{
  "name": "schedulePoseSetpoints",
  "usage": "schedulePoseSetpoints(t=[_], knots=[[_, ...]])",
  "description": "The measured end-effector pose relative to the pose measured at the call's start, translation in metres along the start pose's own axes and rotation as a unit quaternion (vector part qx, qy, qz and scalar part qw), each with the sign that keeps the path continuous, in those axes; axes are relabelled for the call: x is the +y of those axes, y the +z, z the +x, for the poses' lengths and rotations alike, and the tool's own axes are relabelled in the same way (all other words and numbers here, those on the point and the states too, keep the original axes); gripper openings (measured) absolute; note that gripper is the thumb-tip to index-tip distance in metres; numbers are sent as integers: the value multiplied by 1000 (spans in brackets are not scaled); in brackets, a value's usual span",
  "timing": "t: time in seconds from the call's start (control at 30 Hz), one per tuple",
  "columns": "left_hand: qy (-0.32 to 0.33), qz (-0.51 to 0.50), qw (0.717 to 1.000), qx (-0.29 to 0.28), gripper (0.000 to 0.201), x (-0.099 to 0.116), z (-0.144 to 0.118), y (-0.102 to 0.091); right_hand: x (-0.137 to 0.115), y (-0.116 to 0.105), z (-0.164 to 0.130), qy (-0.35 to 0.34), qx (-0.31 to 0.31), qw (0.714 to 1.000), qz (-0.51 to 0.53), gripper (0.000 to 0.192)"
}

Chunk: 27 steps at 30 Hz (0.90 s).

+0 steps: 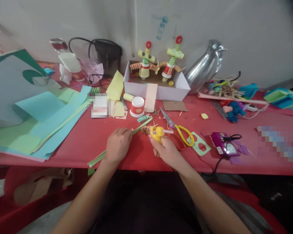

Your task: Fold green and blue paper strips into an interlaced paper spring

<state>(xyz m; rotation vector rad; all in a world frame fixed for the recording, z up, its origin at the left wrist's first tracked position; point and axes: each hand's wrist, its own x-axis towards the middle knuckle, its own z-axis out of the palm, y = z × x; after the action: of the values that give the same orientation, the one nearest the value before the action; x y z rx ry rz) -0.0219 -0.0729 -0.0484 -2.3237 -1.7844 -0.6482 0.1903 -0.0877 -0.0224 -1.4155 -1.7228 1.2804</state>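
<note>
My right hand (164, 148) grips a yellow hot glue gun (157, 132), its nozzle pointing left and a glue stick jutting from its back. Closed over a long green paper strip (97, 158) is my left hand (119, 144); the strip's far end reaches up close to the glue gun's tip. Just beyond that end lies a folded teal paper spring (143, 119). A red and white paper cup (137, 106) stands upside down behind it. Scissors with yellow handles (184, 133) lie to the right of the glue gun, beside a green card with round holes (199, 143).
At the back, a white box (158, 91) holds two paper-cup figures with spring arms. A steel jug (205, 66) stands right of it. Coloured paper sheets (56, 130) cover the left side. A purple electrical device (225, 144) with a cable sits at right, near the edge.
</note>
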Motion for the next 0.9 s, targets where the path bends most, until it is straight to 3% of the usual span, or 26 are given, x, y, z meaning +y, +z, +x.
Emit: schedulePoseSetpoints(t=[0.1,0.17,0.23,0.33,0.43,0.5,0.6,0.77,0.83,0.9], knots=[[1,-5,1000,5,27,-1,0,0,-1,-21,0,27,-4,999,33,44],[-2,-8,1000,8,27,-1,1,0,1,-45,3,42,40,998,34,43],[-6,-11,1000,9,28,-2,1,1,5,-74,7,41,99,994,-38,43],[-5,-11,1000,7,26,-2,1,1,13,-113,16,61,203,956,-204,35],[-5,-11,1000,4,24,-3,1,1,19,-135,23,62,213,933,-283,37],[-3,-10,1000,4,24,-4,0,2,24,-141,28,42,225,911,-343,38],[2,-10,1000,9,24,-4,0,3,36,-146,38,28,251,856,-451,39],[8,-4,1000,10,23,-3,0,1,48,-149,45,75,244,806,-534,46],[21,-14,1000,4,20,-5,-1,-2,40,-137,38,40,272,794,-542,40],[55,-33,998,-5,19,-8,-3,-5,26,-111,28,-68,285,810,-508,29]])
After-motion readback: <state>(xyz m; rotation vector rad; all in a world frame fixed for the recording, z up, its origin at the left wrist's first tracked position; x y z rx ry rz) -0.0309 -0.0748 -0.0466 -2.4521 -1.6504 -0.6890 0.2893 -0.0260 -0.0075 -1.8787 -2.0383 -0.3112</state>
